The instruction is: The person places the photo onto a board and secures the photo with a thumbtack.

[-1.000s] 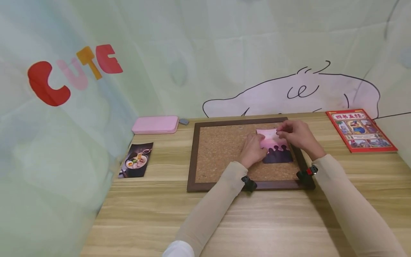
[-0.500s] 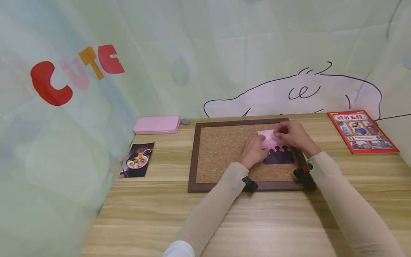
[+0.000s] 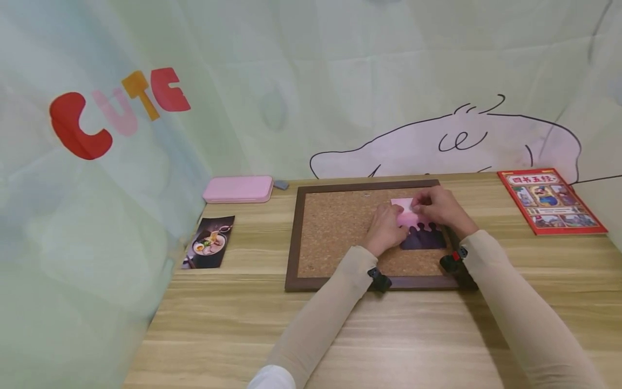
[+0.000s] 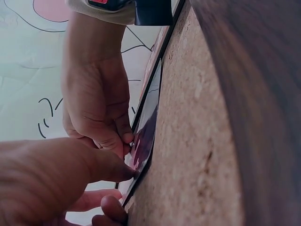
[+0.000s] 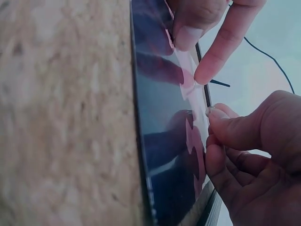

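A photo print (image 3: 421,239), pink above with dark figure silhouettes below, lies on the right half of a brown-framed cork board (image 3: 335,232). My left hand (image 3: 386,229) rests at its left side, thumb and fingertips pressing it; the left wrist view shows the thumb (image 4: 117,167) on the print. My right hand (image 3: 439,208) is over the print's upper right, thumb and index finger together around a small pale thing. In the right wrist view those fingertips meet close to the glossy surface (image 5: 164,127), largely hiding what they pinch.
Left of the board lies a ramen photo (image 3: 209,243). A pink case (image 3: 238,189) and a small grey object (image 3: 280,185) sit behind. The red book (image 3: 551,200) lies at the right. A printed curtain (image 3: 272,97) hangs behind the wooden table (image 3: 233,324).
My right hand has moved slightly left and down over the print, its pinching fingertips coming closer to the left hand. The left hand stays on the print. The view has shifted slightly.
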`<state>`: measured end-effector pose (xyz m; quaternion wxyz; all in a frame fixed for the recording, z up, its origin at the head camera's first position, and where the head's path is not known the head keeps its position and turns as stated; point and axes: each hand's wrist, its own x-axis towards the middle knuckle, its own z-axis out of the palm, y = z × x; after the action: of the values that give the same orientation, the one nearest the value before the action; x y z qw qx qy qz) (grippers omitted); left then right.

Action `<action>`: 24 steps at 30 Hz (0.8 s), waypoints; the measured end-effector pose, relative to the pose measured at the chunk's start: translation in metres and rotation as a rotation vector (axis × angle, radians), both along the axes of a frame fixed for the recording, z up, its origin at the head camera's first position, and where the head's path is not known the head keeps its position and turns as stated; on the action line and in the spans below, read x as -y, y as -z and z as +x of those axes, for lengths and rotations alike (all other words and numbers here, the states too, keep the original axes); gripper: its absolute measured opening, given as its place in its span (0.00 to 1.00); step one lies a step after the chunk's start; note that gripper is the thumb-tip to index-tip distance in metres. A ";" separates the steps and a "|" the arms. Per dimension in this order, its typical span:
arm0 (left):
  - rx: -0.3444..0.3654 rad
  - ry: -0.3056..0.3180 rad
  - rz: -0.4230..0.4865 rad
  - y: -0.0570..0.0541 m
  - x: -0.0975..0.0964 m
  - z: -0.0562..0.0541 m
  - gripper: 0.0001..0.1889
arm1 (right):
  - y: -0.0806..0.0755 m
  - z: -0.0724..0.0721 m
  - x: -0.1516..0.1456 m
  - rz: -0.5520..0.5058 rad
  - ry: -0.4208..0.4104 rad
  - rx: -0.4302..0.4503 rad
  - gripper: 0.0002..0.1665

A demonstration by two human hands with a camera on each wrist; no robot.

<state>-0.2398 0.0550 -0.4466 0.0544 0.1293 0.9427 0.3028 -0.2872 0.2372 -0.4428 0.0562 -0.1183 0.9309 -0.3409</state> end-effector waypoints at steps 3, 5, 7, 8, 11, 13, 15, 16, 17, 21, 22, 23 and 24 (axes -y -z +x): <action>-0.013 0.009 -0.008 0.000 0.001 0.001 0.25 | 0.000 0.000 0.000 0.006 0.006 0.001 0.08; -0.027 0.005 -0.009 0.003 0.000 -0.001 0.24 | 0.000 0.000 0.000 0.010 0.009 -0.006 0.08; -0.024 0.005 -0.004 0.003 0.000 -0.001 0.24 | 0.000 -0.001 0.001 0.015 0.013 -0.016 0.08; -0.022 0.005 -0.002 0.003 0.000 -0.001 0.24 | 0.000 0.000 0.001 0.017 0.016 -0.020 0.09; -0.015 0.000 -0.004 0.003 0.000 -0.002 0.24 | -0.001 0.001 0.002 0.022 0.027 -0.023 0.09; 0.005 0.002 0.003 -0.001 0.000 0.000 0.25 | -0.002 0.001 0.002 0.023 0.033 -0.022 0.09; 0.004 -0.001 -0.006 0.000 0.000 -0.001 0.25 | -0.002 0.001 0.003 0.026 0.038 -0.023 0.09; 0.006 0.001 -0.009 0.000 -0.001 0.000 0.24 | -0.002 0.001 0.003 0.026 0.039 -0.023 0.09; 0.003 0.000 -0.016 0.000 -0.001 -0.001 0.24 | -0.002 0.001 0.003 0.027 0.040 -0.021 0.09; 0.005 -0.002 -0.022 0.001 -0.001 -0.001 0.24 | -0.002 0.001 0.003 0.027 0.053 -0.001 0.11; 0.006 -0.002 -0.021 0.001 -0.001 -0.001 0.24 | -0.002 0.001 0.004 0.026 0.057 0.005 0.11; 0.005 -0.003 -0.020 0.001 -0.002 -0.001 0.24 | -0.002 0.001 0.004 0.023 0.063 0.013 0.12; 0.004 -0.003 -0.018 0.001 -0.002 -0.001 0.24 | -0.001 0.001 0.004 0.021 0.068 0.019 0.12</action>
<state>-0.2404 0.0567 -0.4478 0.0572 0.1268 0.9454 0.2947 -0.2861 0.2335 -0.4415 0.0547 -0.0826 0.9373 -0.3341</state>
